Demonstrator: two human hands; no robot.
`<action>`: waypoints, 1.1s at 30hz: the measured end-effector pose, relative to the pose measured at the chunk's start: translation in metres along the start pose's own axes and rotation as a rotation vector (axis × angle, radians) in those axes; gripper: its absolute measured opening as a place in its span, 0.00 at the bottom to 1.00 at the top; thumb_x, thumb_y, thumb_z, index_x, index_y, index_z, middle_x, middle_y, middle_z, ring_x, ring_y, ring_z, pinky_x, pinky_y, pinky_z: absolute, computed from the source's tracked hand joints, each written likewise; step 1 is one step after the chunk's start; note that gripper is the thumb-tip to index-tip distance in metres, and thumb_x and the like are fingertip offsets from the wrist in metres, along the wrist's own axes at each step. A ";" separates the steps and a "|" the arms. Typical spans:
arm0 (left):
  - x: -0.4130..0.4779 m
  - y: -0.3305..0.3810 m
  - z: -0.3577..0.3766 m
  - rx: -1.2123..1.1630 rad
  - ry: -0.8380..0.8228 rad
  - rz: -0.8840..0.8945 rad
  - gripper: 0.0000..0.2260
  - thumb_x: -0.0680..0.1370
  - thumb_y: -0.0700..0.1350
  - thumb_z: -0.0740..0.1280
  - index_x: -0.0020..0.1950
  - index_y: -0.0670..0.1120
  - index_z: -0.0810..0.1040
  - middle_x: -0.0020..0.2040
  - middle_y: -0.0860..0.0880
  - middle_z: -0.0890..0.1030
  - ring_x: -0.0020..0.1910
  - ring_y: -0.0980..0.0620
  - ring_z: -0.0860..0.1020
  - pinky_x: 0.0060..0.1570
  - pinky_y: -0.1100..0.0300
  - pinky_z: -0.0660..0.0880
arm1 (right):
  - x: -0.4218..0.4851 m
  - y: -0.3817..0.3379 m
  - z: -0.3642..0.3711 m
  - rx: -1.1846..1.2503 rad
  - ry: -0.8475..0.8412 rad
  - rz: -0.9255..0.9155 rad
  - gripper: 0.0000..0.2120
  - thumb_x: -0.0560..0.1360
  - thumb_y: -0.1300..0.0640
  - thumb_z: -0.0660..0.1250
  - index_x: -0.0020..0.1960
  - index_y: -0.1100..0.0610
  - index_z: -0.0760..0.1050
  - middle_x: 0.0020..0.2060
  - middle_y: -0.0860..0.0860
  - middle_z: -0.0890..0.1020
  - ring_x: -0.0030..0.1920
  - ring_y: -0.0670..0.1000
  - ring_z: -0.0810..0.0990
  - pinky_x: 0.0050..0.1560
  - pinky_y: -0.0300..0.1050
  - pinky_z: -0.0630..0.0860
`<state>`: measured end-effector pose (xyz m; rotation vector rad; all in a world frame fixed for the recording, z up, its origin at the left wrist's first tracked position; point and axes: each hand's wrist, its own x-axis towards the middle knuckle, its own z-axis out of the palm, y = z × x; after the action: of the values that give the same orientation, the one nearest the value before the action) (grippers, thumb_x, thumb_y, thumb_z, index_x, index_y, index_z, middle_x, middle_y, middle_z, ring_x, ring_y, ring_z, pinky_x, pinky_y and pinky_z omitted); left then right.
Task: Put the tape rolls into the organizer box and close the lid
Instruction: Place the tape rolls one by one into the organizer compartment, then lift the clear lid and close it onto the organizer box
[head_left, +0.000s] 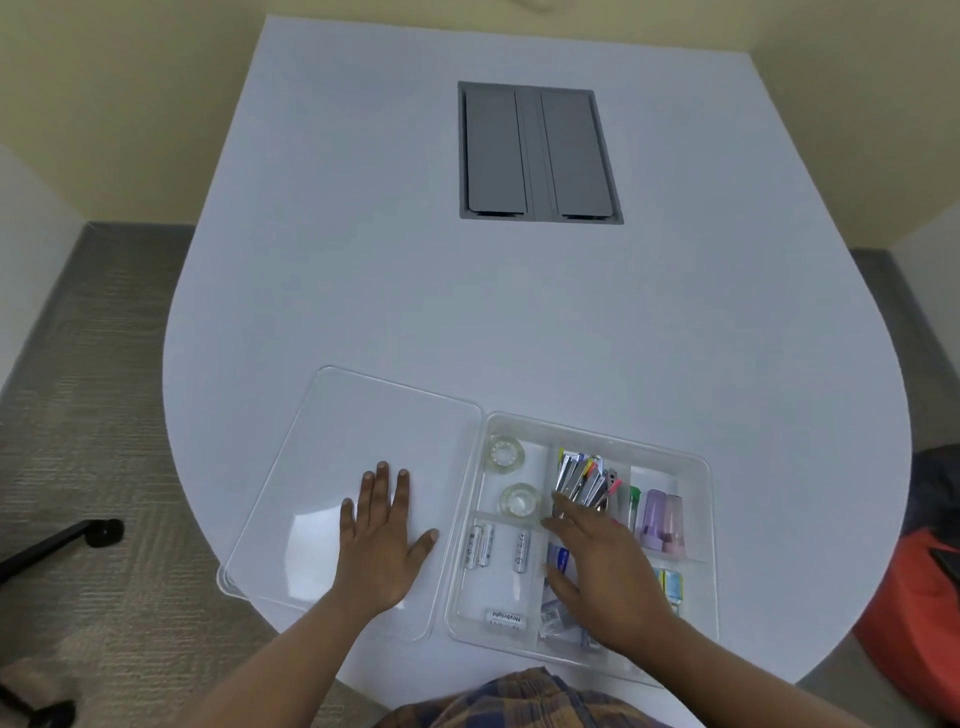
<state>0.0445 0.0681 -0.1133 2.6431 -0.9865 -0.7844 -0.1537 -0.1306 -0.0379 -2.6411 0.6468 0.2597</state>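
At the bottom of the frame, the right hand (597, 566) hovers with fingers spread, holding nothing, over the organizer box (698, 470). Both tape rolls (505, 453) lie in its upper-left compartment. The left hand (382, 540) presses flat on the open lid (332, 415).

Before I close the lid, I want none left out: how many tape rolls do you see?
2, both in the organizer box's far-left compartment: one tape roll at its far end, the other nearer me.
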 end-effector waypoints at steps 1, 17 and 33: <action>-0.001 -0.001 -0.001 -0.021 0.012 0.010 0.38 0.76 0.66 0.52 0.77 0.50 0.38 0.77 0.49 0.33 0.75 0.52 0.31 0.73 0.48 0.37 | -0.004 0.003 0.003 -0.024 -0.024 0.008 0.26 0.75 0.44 0.63 0.72 0.46 0.66 0.75 0.47 0.64 0.73 0.49 0.65 0.72 0.51 0.63; -0.036 -0.087 -0.069 -0.110 0.281 -0.622 0.43 0.66 0.61 0.74 0.73 0.44 0.63 0.75 0.41 0.62 0.72 0.38 0.61 0.64 0.35 0.65 | -0.017 0.010 0.021 -0.150 -0.154 -0.034 0.31 0.80 0.38 0.42 0.75 0.45 0.29 0.76 0.45 0.32 0.74 0.45 0.28 0.75 0.50 0.31; -0.053 -0.083 -0.137 -0.799 0.161 -0.297 0.10 0.66 0.49 0.79 0.43 0.52 0.82 0.44 0.49 0.83 0.46 0.47 0.79 0.44 0.52 0.75 | -0.017 -0.003 0.015 -0.068 -0.171 0.039 0.44 0.71 0.25 0.47 0.76 0.45 0.32 0.76 0.44 0.36 0.76 0.48 0.34 0.76 0.53 0.35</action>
<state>0.1316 0.1673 -0.0077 2.0996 -0.1583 -0.7891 -0.1683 -0.1153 -0.0457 -2.6349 0.6435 0.5219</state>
